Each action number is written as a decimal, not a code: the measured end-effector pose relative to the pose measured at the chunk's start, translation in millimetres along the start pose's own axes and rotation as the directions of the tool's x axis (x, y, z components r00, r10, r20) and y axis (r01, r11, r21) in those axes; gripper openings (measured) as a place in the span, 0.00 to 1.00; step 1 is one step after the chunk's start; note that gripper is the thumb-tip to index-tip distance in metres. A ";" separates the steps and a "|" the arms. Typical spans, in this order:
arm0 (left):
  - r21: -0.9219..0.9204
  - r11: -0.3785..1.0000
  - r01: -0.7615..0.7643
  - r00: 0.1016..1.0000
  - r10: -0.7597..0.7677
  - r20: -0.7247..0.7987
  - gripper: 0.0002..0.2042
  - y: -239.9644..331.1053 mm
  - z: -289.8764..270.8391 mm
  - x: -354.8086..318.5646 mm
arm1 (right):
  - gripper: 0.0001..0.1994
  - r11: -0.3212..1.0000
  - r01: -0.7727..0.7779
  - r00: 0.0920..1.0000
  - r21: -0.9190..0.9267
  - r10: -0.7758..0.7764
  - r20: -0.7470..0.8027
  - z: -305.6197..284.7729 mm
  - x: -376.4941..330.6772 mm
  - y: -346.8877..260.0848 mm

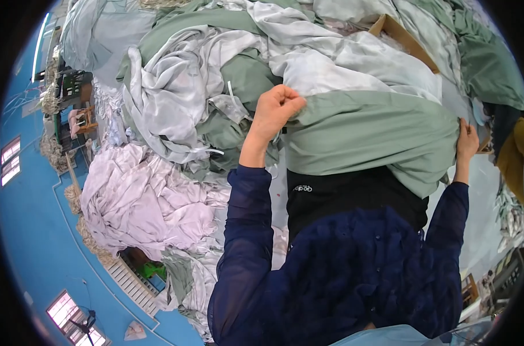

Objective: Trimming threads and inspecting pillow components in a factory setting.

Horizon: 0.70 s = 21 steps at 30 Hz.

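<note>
A sage green cloth [365, 132] with a pale grey-white side [354, 72] stretches between my two hands, in front of my body. My left hand [278, 106] pinches its upper left edge, thumb and fingers pressed together. At the right end, my right hand [467, 141] grips the other edge, its fingers partly behind the fabric. The green part hangs down toward my black apron [354, 190]. Beyond, the pale side runs into the heaped fabric, and I cannot tell where this piece ends.
Crumpled white and green fabric [175, 98] lies heaped to the left, with pale pink fabric [146, 196] nearer. A brown cardboard piece [409, 43] sticks up at the far right. More green cloth [489, 63] hangs at the right. A slatted white crate [129, 285] stands lower left.
</note>
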State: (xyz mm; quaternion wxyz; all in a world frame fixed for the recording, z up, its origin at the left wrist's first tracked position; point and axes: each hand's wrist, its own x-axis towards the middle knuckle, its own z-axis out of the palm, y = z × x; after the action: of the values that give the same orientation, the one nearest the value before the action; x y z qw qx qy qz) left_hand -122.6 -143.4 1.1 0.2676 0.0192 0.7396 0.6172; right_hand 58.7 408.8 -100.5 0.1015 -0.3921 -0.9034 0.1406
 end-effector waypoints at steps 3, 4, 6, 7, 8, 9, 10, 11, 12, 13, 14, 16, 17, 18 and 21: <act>0.128 0.986 0.104 0.982 -0.122 0.144 0.04 13.4 8.3 -4.8 | 0.24 1.000 0.010 1.000 0.023 -0.010 -0.007 -2.8 3.8 9.8; 0.125 0.985 0.120 0.976 -0.140 0.168 0.04 16.2 12.7 -7.3 | 0.23 0.998 0.013 1.000 0.056 -0.013 0.002 -4.6 4.3 9.8; -0.094 0.993 0.068 0.986 -0.053 0.155 0.06 19.2 24.7 -14.0 | 0.23 1.000 0.001 1.000 0.011 -0.001 -0.012 -11.3 3.9 0.5; -0.098 0.993 0.067 0.986 -0.051 0.159 0.06 19.8 30.9 -18.4 | 0.24 0.998 -0.048 0.999 -0.028 0.048 0.009 -16.0 0.9 -9.9; -0.162 0.984 0.075 0.987 -0.049 0.155 0.06 19.9 37.8 -23.6 | 0.20 0.999 -0.039 0.996 -0.030 0.036 -0.076 -23.6 -4.4 -23.2; -0.227 0.970 0.081 0.988 -0.047 0.149 0.07 20.0 44.2 -28.8 | 0.20 0.999 -0.004 0.994 -0.034 0.000 -0.106 -33.7 -8.4 -40.5; -0.287 0.950 0.127 0.985 -0.088 0.145 0.06 19.9 50.2 -34.1 | 0.17 0.994 0.081 0.977 0.068 -0.066 -0.202 -45.8 -14.2 -61.0; -0.284 0.950 0.133 0.983 -0.091 0.157 0.06 19.9 57.4 -38.7 | 0.14 0.976 0.124 0.954 0.177 -0.068 -0.292 -58.7 -24.3 -83.7; -0.370 0.919 0.138 0.986 -0.091 0.141 0.06 19.9 64.6 -42.4 | 0.12 0.907 0.280 0.942 0.314 -0.196 -0.274 -68.9 -39.1 -109.1; -0.464 0.877 0.124 0.989 -0.072 0.128 0.06 20.1 71.1 -44.6 | 0.10 0.805 0.375 0.923 0.459 -0.278 -0.265 -75.7 -57.5 -136.2; -0.453 0.880 0.142 0.986 -0.088 0.139 0.06 20.2 76.6 -46.0 | 0.10 0.739 0.341 0.933 0.581 -0.344 -0.110 -80.9 -80.2 -162.1; -0.490 0.864 0.118 0.990 -0.062 0.129 0.05 19.5 86.8 -47.0 | 0.15 0.643 0.235 0.836 0.729 -0.516 0.186 -91.5 -121.8 -204.8; -0.495 0.861 0.118 0.989 -0.059 0.133 0.05 18.8 90.3 -47.4 | 0.18 0.620 0.237 0.773 0.748 -0.587 0.241 -93.1 -136.0 -221.6; -0.511 0.853 0.106 0.991 -0.050 0.121 0.05 18.1 92.9 -47.6 | 0.18 0.585 0.259 0.749 0.768 -0.624 0.223 -90.4 -146.1 -236.9; -0.531 0.843 0.085 0.994 -0.033 0.107 0.05 16.2 96.5 -49.2 | 0.17 0.526 0.333 0.684 0.782 -0.706 0.183 -85.6 -160.3 -260.1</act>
State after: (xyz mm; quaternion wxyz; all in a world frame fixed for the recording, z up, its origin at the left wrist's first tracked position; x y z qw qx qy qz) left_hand -44.9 -70.1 25.1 0.3157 -0.0500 0.5253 0.7886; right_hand 14.7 135.7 55.0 0.0514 0.0248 -0.8507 0.5225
